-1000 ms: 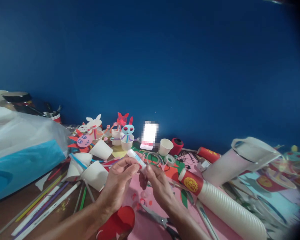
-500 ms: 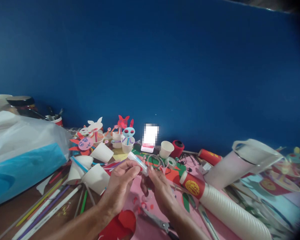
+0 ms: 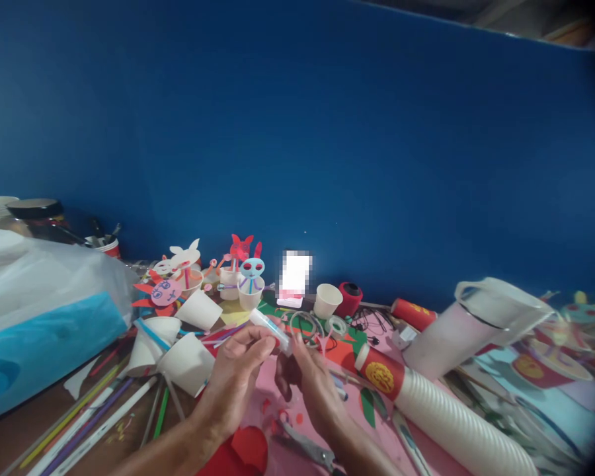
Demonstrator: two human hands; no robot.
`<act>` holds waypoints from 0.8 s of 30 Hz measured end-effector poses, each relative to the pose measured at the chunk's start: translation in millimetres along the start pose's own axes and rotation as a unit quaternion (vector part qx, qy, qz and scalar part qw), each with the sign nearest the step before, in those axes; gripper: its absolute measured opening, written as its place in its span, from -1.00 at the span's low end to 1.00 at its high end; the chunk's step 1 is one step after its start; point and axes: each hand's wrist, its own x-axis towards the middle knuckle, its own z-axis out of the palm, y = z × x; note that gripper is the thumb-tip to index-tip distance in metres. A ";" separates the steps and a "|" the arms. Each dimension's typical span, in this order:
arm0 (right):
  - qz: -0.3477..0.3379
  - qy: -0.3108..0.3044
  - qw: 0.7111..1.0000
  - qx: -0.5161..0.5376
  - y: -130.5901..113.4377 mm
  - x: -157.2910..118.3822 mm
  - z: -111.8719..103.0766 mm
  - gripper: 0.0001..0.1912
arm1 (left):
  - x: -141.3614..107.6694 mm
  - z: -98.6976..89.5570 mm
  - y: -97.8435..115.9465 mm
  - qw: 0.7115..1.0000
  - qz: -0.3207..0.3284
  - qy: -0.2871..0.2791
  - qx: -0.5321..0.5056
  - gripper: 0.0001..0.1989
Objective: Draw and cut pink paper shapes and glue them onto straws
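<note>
A white glue stick (image 3: 268, 325) with a faint blue label is held at a slant over the middle of the table. My left hand (image 3: 238, 370) pinches it from the left with thumb and forefinger. On the other side my right hand (image 3: 312, 383) is closed around its lower end, which the fingers partly cover. Below the hands lie grey scissors (image 3: 305, 446), small red paper scraps and a red paper piece (image 3: 248, 449) on a pink sheet (image 3: 282, 463). My right forearm covers part of the scissors.
Paper puppets in cups, such as a blue-faced one (image 3: 252, 268), stand at the back. Tipped white cups (image 3: 188, 363) lie left, beside straws and a plastic-wrapped pack (image 3: 54, 350). A stack of cups (image 3: 456, 416) and a white jug (image 3: 451, 330) are at right. A lit screen (image 3: 295, 274) stands behind.
The view has tilted up slightly and shifted, so objects sit a little lower and further left. Both hands keep hold of the glue stick, with almost no other movement.
</note>
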 end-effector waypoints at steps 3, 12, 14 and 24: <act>-0.069 0.039 0.997 -0.026 4.3 1.3 0.7 -0.55 | 0.7 -0.2 -1.2 1.000 0.010 0.000 0.007 -0.87; -0.129 0.191 0.971 0.061 -11.2 10.6 -19.3 -0.79 | 5.2 -7.3 -3.1 0.992 -0.022 0.057 0.108 -0.85; -0.188 0.207 0.956 0.089 -22.9 9.2 -30.2 -0.81 | 6.9 -9.8 -4.1 0.989 -0.051 0.054 0.128 -0.81; -0.299 0.156 0.929 -0.154 -33.7 -9.0 -36.5 -0.83 | 12.3 -8.8 2.8 0.981 -0.106 0.102 0.123 -0.80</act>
